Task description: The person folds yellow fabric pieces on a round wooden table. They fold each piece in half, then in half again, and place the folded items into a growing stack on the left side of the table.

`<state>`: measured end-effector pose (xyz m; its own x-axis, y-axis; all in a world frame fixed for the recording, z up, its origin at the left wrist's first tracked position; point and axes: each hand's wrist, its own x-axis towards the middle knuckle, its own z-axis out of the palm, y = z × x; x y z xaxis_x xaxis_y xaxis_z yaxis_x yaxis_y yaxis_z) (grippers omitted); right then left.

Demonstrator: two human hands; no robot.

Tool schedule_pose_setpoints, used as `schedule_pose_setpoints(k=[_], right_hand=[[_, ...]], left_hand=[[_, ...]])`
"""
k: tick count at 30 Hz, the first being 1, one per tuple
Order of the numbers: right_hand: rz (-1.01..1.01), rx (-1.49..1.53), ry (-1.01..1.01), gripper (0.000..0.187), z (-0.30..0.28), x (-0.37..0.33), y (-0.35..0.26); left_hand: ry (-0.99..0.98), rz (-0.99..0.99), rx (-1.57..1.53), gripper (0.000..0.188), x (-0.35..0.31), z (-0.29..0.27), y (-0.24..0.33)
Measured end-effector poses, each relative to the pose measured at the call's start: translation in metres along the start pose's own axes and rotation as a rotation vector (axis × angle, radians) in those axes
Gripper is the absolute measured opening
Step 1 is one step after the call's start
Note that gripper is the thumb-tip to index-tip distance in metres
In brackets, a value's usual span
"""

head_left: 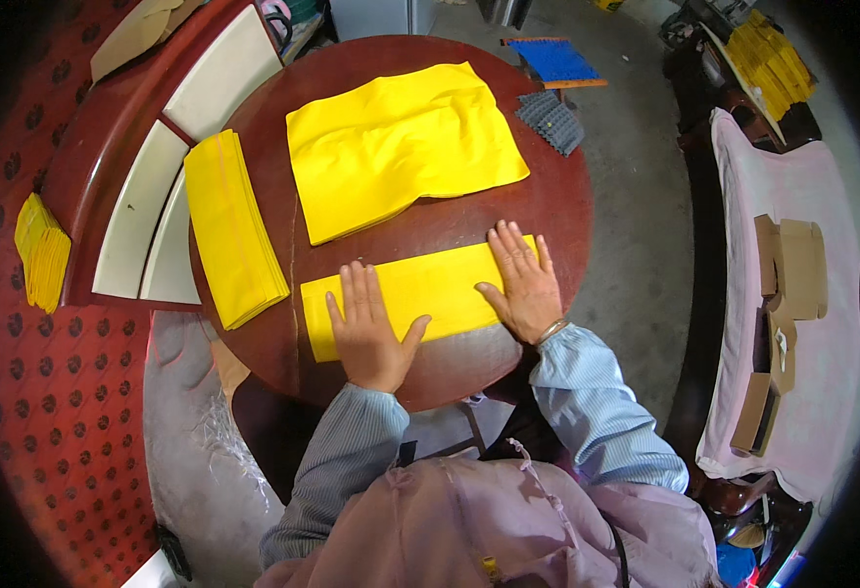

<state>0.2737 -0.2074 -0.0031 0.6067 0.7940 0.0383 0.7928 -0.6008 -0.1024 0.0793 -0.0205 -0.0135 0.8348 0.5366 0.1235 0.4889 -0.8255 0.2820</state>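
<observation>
Round, dark-red tabletop [557, 211] carries three yellow paper items, bare wood showing at its right rim. Large unfolded yellow sheet stack [401, 147] occupies the far centre; folded yellow stack [232, 230] lies at the left edge. Folded yellow strip [430, 289] lies along the near edge. Left hand [369, 328] and right hand [520, 284] press flat on it, fingers spread, gripping nothing.

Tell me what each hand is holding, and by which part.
Nothing is gripped. Both the left hand and the right hand lie flat, palms down, on the folded yellow strip, pressing its left part and right end.
</observation>
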Motion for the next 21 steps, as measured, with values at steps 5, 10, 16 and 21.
schedule_pose_setpoints(k=[5, 10, 16, 21], right_hand=[[0.009, 0.032, -0.022, 0.081, 0.002, -0.001, 0.002], [0.003, 0.038, -0.004, 0.080, 0.002, -0.002, 0.002], [0.009, 0.037, 0.024, 0.077, -0.001, -0.011, -0.003], [0.086, 0.256, 0.180, 0.052, -0.014, -0.102, -0.009]], left_hand=[[0.125, -0.006, -0.032, 0.111, -0.007, -0.003, -0.029], [0.141, -0.052, 0.043, 0.117, -0.010, -0.006, -0.027], [0.163, -0.027, -0.004, 0.118, -0.011, -0.010, -0.029], [-0.064, 0.243, 0.009, 0.117, -0.004, -0.022, -0.057]])
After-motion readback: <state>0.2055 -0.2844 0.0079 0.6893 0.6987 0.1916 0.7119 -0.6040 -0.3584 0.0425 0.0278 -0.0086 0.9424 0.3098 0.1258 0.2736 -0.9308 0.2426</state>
